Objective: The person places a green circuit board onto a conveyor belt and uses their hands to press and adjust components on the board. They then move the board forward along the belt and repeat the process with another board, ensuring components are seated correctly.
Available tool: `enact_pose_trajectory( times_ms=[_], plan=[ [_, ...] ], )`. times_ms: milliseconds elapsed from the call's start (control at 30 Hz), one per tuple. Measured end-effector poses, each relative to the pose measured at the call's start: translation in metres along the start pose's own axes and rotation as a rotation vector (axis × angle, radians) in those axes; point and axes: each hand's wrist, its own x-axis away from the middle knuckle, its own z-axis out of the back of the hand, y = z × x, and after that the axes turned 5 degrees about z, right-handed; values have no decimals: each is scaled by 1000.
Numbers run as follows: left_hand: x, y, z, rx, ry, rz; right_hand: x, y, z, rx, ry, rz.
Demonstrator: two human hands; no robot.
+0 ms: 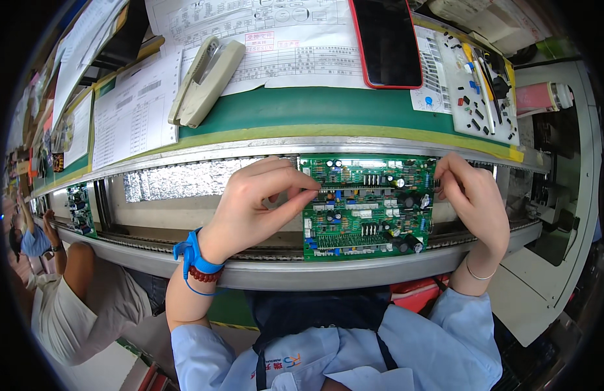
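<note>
Across the conveyor's near rail (pixel 282 279), the left hand (pixel 266 202) angles inward, thumb and forefinger nearly pinched at the left edge of a populated green circuit board (pixel 368 218); the right hand (pixel 471 195) bends down, fingers curled at its right edge. I cannot tell whether either grips anything.

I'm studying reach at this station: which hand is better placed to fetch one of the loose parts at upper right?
Probably the right hand: at the circuit board's right edge, it is nearer the loose parts. The left hand, at the left edge, would have to cross over.
</note>
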Motion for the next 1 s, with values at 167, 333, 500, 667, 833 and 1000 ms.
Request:
enact_pose_trajectory(
  times_ms=[167,333,500,667,833,1000],
  plan=[
    [-1,0,1,21,26,65,0,1,0,4,13,5],
    [1,-4,-1,48,196,24,0,-3,2,29,-7,-25],
    [2,-4,1,67,279,34,0,-3,-1,39,6,-19],
    [0,7,10,-100,207,-124,0,-2,-1,50,5,-44],
    [8,19,3,-460,-60,-392,-2,-3,0,46,5,-42],
    [8,18,-8,-509,-234,-324,-2,-3,1,66,5,-28]
  ],
)
